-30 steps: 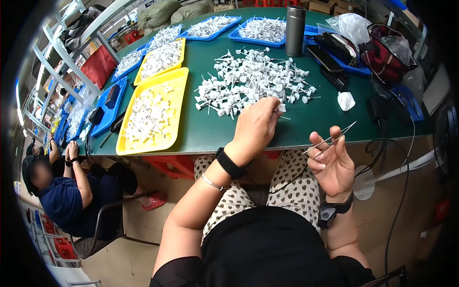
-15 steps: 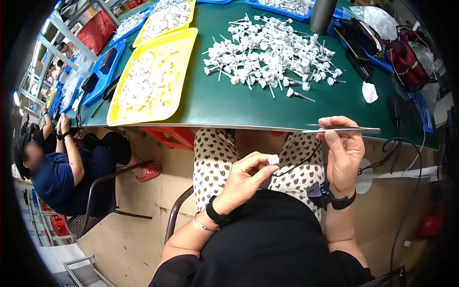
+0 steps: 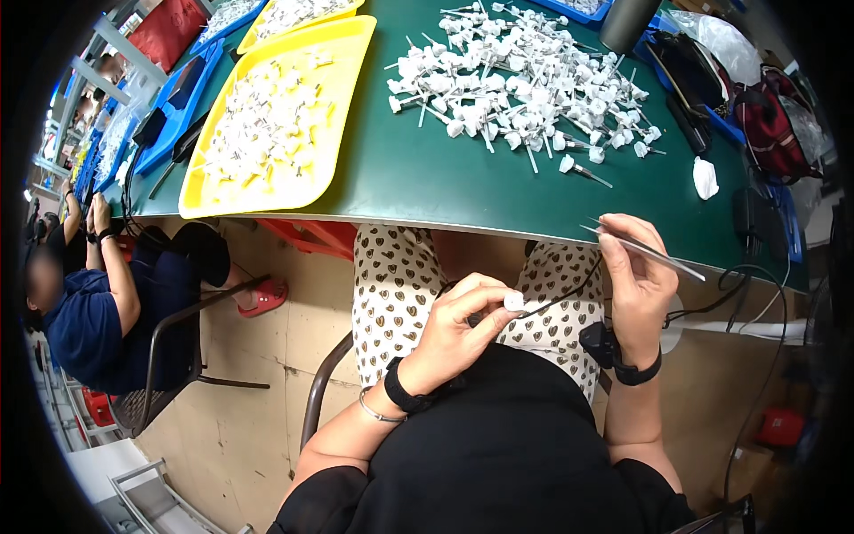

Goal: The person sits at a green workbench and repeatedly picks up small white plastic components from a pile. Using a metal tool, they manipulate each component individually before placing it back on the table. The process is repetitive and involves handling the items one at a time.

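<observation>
Between the thumb and fingertips of my left hand [image 3: 463,325] is a small white plastic piece [image 3: 514,301], held above my lap. My right hand [image 3: 642,280] grips a pair of metal tweezers [image 3: 685,265] at the table's front edge, their thin tips pointing left and apart from the white piece. Beyond my hands, a heap of white-capped pieces with thin stems [image 3: 525,80] lies loose on the green table [image 3: 427,182]. One such piece [image 3: 584,170] rests singly at the near side of the heap.
A yellow tray [image 3: 334,169] of small white parts stands at the left. Dark cylinder [image 3: 627,25], crumpled white tissue [image 3: 704,178], dark red bag [image 3: 772,120] and black cables [image 3: 756,267] are at the right. A seated person [image 3: 98,303] works at the left.
The tweezers have tilted from nearly level to sloping, with the tips higher at the left. The white piece has turned slightly in my left fingers. The whole view has shifted a little.
</observation>
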`<action>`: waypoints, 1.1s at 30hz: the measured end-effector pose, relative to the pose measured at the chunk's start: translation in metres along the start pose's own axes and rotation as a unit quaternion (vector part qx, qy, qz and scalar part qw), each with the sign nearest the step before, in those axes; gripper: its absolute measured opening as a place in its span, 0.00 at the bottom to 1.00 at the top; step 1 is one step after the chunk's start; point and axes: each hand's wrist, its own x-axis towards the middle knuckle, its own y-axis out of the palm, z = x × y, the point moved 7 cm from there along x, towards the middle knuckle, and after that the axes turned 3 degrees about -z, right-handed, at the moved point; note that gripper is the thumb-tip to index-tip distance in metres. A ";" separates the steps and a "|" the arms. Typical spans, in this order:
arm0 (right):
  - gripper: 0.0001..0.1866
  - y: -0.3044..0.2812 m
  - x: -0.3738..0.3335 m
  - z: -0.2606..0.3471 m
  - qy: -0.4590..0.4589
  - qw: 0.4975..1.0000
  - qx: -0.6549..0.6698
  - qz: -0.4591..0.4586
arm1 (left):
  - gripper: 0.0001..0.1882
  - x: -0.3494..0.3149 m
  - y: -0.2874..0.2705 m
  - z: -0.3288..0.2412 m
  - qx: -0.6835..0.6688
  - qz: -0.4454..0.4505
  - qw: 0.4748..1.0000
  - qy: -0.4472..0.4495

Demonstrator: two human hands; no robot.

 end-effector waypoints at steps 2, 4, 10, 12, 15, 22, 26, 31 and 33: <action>0.11 0.010 -0.017 0.008 0.042 0.993 0.102 0.045 | 0.08 -0.003 -0.002 0.002 0.022 -0.008 1.000 0.011; 0.12 0.023 -0.040 0.010 0.087 0.976 0.180 0.088 | 0.07 -0.004 -0.001 0.005 0.039 -0.015 0.999 0.019; 0.13 0.043 -0.077 -0.003 0.045 0.988 0.110 0.101 | 0.07 -0.010 -0.001 0.022 0.032 -0.037 0.999 -0.022; 0.12 0.048 -0.080 -0.001 -0.013 0.992 0.048 0.114 | 0.07 -0.013 -0.001 0.026 0.021 -0.036 0.998 -0.044; 0.10 0.052 -0.085 -0.011 0.026 0.993 0.072 0.094 | 0.08 -0.014 -0.002 0.027 0.044 -0.054 0.997 -0.016; 0.08 0.058 -0.084 -0.011 0.016 0.993 0.038 0.110 | 0.09 -0.016 -0.003 0.027 0.068 -0.040 0.997 0.005; 0.07 0.060 -0.084 -0.013 0.022 0.992 0.032 0.120 | 0.09 -0.018 -0.002 0.028 0.083 -0.041 0.996 0.011; 0.07 0.061 -0.084 -0.014 0.030 0.992 0.033 0.120 | 0.08 -0.016 -0.002 0.025 0.106 -0.035 0.994 0.004; 0.06 0.060 -0.084 -0.014 0.040 0.991 0.025 0.125 | 0.08 -0.016 -0.002 0.027 0.104 -0.033 0.994 0.005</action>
